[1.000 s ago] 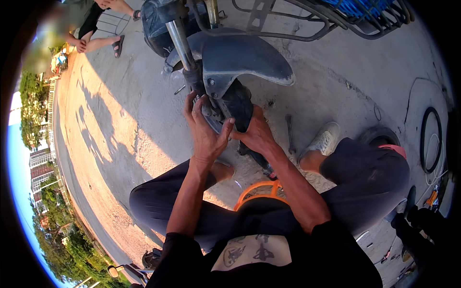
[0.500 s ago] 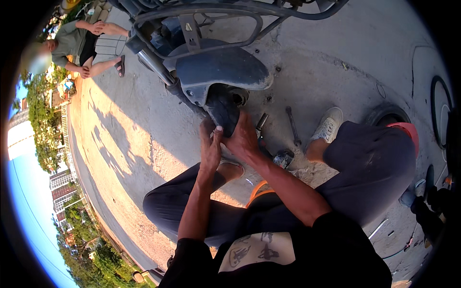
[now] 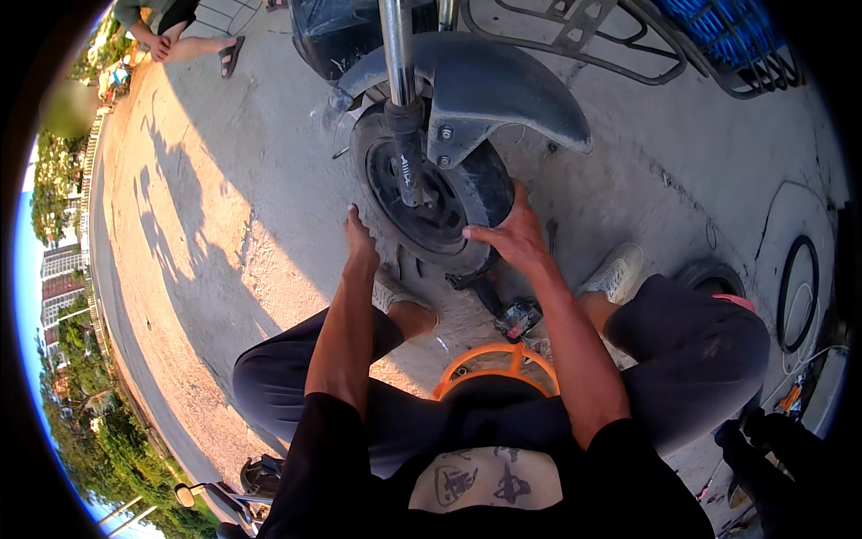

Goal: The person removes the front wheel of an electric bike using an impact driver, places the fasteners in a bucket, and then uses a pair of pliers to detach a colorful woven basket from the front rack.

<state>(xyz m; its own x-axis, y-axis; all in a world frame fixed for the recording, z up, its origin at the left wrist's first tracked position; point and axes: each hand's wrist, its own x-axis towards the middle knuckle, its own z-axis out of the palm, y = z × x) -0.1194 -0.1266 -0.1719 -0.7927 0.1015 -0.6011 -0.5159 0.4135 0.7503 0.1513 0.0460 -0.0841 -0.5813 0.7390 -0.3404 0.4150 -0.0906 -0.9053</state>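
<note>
Half a second ago the two hands were close together at the near end of the wheel, and now they are apart. The left hand (image 3: 359, 238) is just beside the near left side of the tyre, its fingers raised and loosely open; it seems not to touch the rubber, but this I cannot tell fully. The right hand (image 3: 516, 235) holds the tyre at its near right side, with the thumb laid over the side wall and the fingers spread around the tread. The side face of the wheel (image 3: 435, 229) shows much more than before. It stands tilted at the lower end of the fork (image 3: 397, 54), under the grey mudguard (image 3: 489, 85). I judge that the wheel is now steadied mainly by the right hand, while the left is free.

The work is on rough grey concrete (image 3: 287, 162), outdoors, shaded here and sunlit farther left. An orange round frame (image 3: 516, 353) lies near, between the knees. To the right are a loose tyre (image 3: 709, 274) and a thin black ring (image 3: 797, 296). At the far left sits another person, whose sandal (image 3: 231, 56) is visible; trees (image 3: 117, 467) border the road at left.
</note>
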